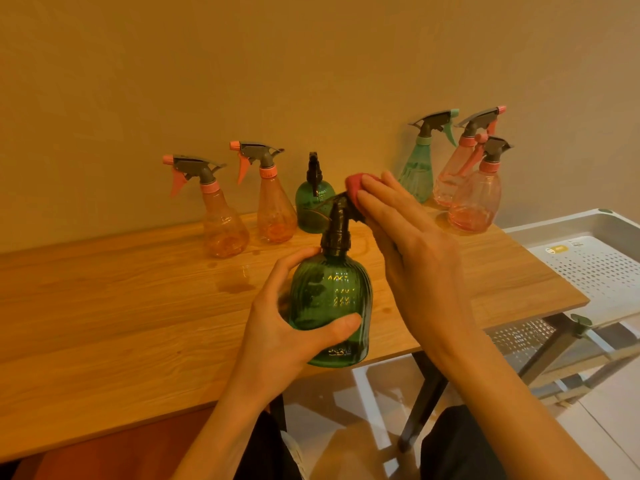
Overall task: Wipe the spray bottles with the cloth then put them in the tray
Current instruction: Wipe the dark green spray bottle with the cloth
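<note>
The left hand [277, 327] grips the green bottle [330, 306] above the table's [104, 306] front edge while the right hand [415, 244], fingers straight, presses the pink cloth [355, 185] against its nozzle.

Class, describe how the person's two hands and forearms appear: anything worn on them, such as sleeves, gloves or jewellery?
Both the left hand and the right hand are bare: no gloves, rings or watch show. The forearms are uncovered too, with no sleeves in view.

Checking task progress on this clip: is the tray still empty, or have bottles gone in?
Empty as far as shown: the tray shows only its bare perforated floor, though its right part is cut off. The left hand grips one green bottle.
</note>
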`<move>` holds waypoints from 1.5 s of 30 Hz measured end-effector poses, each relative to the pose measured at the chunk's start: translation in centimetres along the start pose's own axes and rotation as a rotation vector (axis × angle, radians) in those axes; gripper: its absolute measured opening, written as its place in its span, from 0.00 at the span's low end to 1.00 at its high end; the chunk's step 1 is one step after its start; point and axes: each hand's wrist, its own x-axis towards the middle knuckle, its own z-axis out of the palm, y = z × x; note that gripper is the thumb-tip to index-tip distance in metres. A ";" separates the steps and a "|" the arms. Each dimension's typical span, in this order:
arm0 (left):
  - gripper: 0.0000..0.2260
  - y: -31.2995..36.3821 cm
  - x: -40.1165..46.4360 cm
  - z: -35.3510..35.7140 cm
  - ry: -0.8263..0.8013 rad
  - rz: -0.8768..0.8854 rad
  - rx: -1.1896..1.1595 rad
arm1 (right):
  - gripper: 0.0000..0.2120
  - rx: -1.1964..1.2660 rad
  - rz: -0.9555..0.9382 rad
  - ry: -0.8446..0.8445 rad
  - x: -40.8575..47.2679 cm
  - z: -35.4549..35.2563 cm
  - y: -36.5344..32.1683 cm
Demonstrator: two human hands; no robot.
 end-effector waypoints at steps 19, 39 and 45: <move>0.36 0.3 -0.2 0.0 -0.017 -0.021 -0.023 | 0.17 0.344 0.239 0.157 0.8 -1.5 -0.4; 0.38 0.4 0.4 -0.5 0.037 -0.082 -0.128 | 0.25 0.034 -0.032 -0.069 -1.2 -0.1 0.2; 0.38 0.3 0.5 -0.7 0.047 -0.107 -0.173 | 0.21 0.153 0.076 0.006 -2.6 -0.9 0.9</move>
